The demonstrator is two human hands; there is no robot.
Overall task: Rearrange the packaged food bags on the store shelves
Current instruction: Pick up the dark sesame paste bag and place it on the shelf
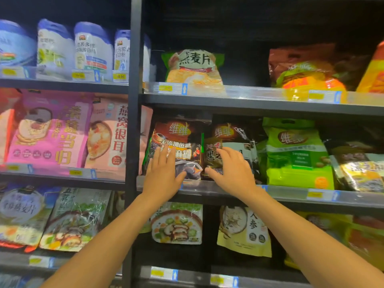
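Two dark sesame-paste bags stand side by side on the middle shelf (228,191). My left hand (164,173) lies flat against the front of the left dark bag (178,136), fingers spread, thumb toward the bag's lower right. My right hand (230,167) rests with spread fingers on the front of the right dark bag (228,134). Neither hand closes around a bag. A green bag (295,150) stands just right of the dark pair, and another dark bag (361,167) leans at the far right.
A black upright post (135,100) divides the shelving. Pink bags (52,129) fill the left bay at the same height. An oat bag (195,67) and a red bag (307,69) sit on the shelf above. Soup-mix bags (176,223) stand below.
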